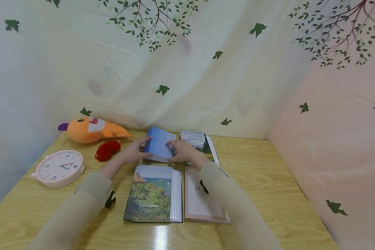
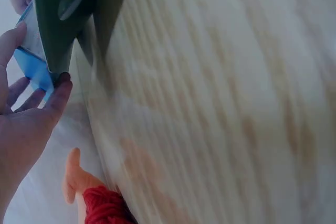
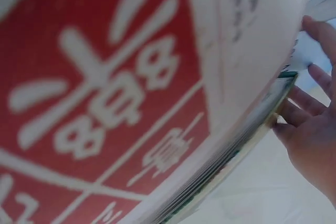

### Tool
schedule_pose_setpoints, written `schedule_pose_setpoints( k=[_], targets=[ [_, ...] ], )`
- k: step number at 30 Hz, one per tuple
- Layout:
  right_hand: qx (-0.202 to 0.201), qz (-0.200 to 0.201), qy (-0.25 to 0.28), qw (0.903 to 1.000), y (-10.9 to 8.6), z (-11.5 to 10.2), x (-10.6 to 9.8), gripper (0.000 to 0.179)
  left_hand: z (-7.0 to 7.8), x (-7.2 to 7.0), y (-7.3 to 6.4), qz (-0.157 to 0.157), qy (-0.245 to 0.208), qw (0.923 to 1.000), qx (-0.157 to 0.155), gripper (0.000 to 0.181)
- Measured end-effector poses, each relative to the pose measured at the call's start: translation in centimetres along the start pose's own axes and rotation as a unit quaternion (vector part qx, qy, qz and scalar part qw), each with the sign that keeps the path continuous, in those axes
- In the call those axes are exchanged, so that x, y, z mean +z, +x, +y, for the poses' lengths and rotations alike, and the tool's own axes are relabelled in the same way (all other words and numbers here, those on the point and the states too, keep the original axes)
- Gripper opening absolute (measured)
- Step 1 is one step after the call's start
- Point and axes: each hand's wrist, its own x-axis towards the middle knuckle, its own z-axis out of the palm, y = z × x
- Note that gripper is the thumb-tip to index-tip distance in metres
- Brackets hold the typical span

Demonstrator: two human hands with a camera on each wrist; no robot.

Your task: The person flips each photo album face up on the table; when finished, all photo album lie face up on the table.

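Observation:
A blue album (image 1: 160, 143) lies at the back middle of the table, between both hands in the head view. My left hand (image 1: 134, 151) grips its left side, thumb and fingers at opposite edges. The right hand (image 1: 184, 151) holds its right side, partly covering dark lettering. Right behind that hand lies an album with a landscape painting (image 1: 195, 139). Nearer me are a photo album with a garden painting (image 1: 150, 194) and a pink album (image 1: 200, 201), the latter partly under the right forearm. In the left wrist view, fingers (image 2: 55, 100) touch the blue album's corner.
On the left are an orange plush bird (image 1: 87, 131), a bundle of red yarn (image 1: 107, 150) and a pink round clock (image 1: 60, 168). Patterned cloth (image 1: 187, 80) hangs behind the wooden table (image 1: 256, 166). A red-and-white printed surface (image 3: 115, 72) fills much of the right wrist view.

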Motion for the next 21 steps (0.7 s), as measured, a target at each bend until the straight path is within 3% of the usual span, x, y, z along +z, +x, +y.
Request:
schedule_pose_setpoints(
  k=[5,10,15,21],
  targets=[
    [-0.010,-0.002,0.047,0.9989,-0.3,0.0,-0.4,0.073,0.7,0.1,0.5,0.039,-0.012,0.9991,-0.013,0.079],
    [-0.034,0.015,0.125,0.9914,-0.6,0.0,-0.5,0.075,1.5,0.0,0.7,0.054,-0.074,0.9953,-0.033,0.084],
    [-0.039,0.027,0.240,0.9696,-0.9,0.4,-0.4,0.085,2.7,0.1,0.7,0.051,-0.155,0.9862,-0.028,0.085],
    [-0.039,0.058,0.326,0.9427,-1.4,0.6,-0.6,0.090,3.1,0.8,1.4,0.048,-0.186,0.9813,-0.012,0.081]
  ],
)
